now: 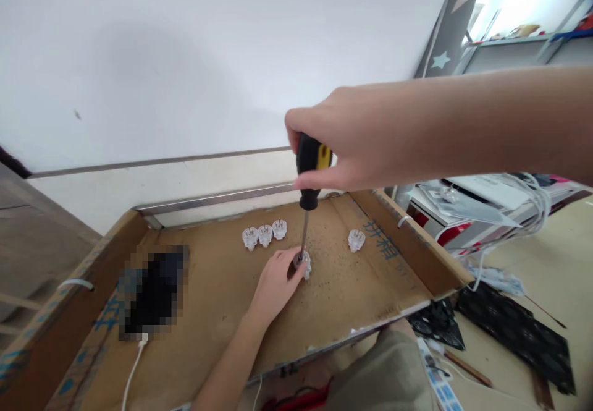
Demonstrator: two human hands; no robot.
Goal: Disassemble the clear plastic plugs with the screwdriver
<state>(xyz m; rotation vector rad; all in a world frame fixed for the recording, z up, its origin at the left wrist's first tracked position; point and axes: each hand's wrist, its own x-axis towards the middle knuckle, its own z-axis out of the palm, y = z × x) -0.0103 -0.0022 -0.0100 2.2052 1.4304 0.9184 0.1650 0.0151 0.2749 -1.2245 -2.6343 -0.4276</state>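
My right hand (pixel 324 142) is wrapped round the black and yellow handle of a screwdriver (pixel 306 201), which points nearly straight down. Its tip meets a clear plastic plug (pixel 306 266) on the cardboard. The fingers of my left hand (pixel 278 278) pinch that plug from the left and hide part of it. Behind it, three similar plugs stand in a row: a left one (pixel 250 237), a middle one (pixel 265 235) and a right one (pixel 280 228), pins upward. Another clear plug (pixel 356 240) sits apart on the right.
Raised cardboard sides edge the work surface (pixel 208 312). A blurred-out dark device (pixel 157 290) with a white cable (pixel 134 368) lies at left. A white wall (pixel 185 77) rises behind. Black trays (pixel 519 330) and papers lie on the floor at right.
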